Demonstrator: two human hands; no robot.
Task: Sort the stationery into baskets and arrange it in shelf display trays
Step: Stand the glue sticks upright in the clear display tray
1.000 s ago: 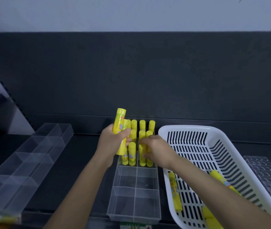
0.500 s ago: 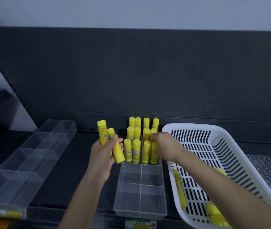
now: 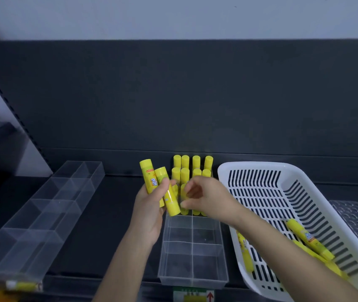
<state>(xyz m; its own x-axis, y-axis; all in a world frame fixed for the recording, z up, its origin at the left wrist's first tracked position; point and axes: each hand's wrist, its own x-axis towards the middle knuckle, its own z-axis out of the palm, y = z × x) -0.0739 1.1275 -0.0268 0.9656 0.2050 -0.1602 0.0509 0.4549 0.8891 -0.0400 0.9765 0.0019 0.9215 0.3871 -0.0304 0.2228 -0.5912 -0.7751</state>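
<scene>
Head view: we hold two yellow glue sticks (image 3: 147, 175) in our left hand (image 3: 149, 205), fingers wrapped round them, beside the clear tray (image 3: 193, 277). Their blue lettering is unreadable. Caps up, long axes near upright. Our right hand (image 3: 208, 197) is curled; we cannot tell its grasp.

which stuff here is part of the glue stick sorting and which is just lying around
In the job: left hand gripping two glue sticks, right hand, centre tray, standing sticks, white basket.
Idle now: left clear tray, dimpled tray, arrow label.

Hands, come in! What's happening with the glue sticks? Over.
Left hand grips two glue sticks. Right hand beside them, grip unclear. Middle tray: front compartments empty. Nothing blocking.
</scene>
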